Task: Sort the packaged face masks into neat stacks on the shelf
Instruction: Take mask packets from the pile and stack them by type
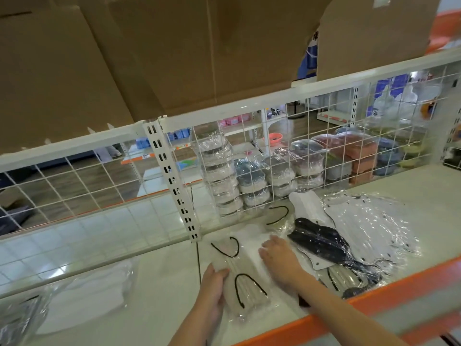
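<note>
While my left hand point(212, 287) curls its fingers and thumb around the near-left edge of a clear-wrapped pack of beige masks point(245, 287) with black ear loops, my right hand point(279, 255) lies flat on the white pack point(252, 242) just beyond it, fingers straight and pressing down, gripping nothing. Both packs lie on the white shelf point(159, 308), close to its orange front edge point(374, 299). Just right of my right hand sits a pack of black masks point(321, 242), overlapping a larger spread of clear-wrapped white masks point(369, 226) farther right. Another wrapped white pack point(84, 295) lies well to the left of my left hand. Beyond my hands a white wire grid point(299, 156) backs the shelf, with a slotted upright post point(172, 181) left of centre. Through the grid I see stacks of wrapped masks point(252, 181) on the far side, in white, grey and reddish brown. Brown cardboard boxes point(149, 53) sit on the level above the grid.
</note>
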A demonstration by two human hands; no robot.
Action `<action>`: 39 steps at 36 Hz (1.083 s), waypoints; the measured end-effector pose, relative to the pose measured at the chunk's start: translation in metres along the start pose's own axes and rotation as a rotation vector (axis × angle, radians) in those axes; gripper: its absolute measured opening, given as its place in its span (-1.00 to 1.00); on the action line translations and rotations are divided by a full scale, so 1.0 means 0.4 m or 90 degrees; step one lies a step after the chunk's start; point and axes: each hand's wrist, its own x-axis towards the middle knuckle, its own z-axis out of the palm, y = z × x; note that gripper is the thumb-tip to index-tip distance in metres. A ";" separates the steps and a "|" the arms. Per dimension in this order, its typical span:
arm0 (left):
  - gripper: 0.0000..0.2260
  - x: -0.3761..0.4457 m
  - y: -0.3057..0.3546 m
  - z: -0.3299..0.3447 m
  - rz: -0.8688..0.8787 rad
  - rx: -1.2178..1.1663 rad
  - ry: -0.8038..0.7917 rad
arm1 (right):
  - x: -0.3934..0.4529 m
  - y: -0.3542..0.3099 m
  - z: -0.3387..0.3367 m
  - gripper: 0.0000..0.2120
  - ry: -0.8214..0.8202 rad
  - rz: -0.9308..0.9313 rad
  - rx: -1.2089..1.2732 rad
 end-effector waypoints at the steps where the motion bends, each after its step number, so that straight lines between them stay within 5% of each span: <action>1: -0.76 -0.004 0.000 -0.001 0.003 0.004 0.009 | 0.016 0.016 -0.003 -0.66 0.003 0.017 -0.059; 12: -0.77 -0.022 0.024 -0.019 -0.002 0.029 0.031 | 0.085 0.061 -0.036 -0.52 -0.035 0.060 -0.217; 17: -0.77 -0.024 0.023 -0.034 -0.018 0.025 0.036 | 0.086 0.028 -0.012 -0.45 -0.029 0.039 -0.169; 25: -0.78 -0.030 0.028 -0.068 0.005 -0.042 0.082 | 0.030 -0.065 0.029 -0.64 0.042 -0.176 0.009; 27: -0.78 -0.033 0.028 -0.084 0.006 -0.064 0.093 | 0.020 -0.072 0.035 -0.80 0.088 -0.162 0.058; 34: -0.79 -0.054 0.030 -0.117 0.008 -0.063 0.112 | 0.012 -0.056 0.068 -0.81 0.129 -0.158 0.051; 39: -0.81 -0.063 0.031 -0.120 0.008 -0.095 0.100 | -0.011 -0.109 0.050 -0.88 0.151 -0.172 0.210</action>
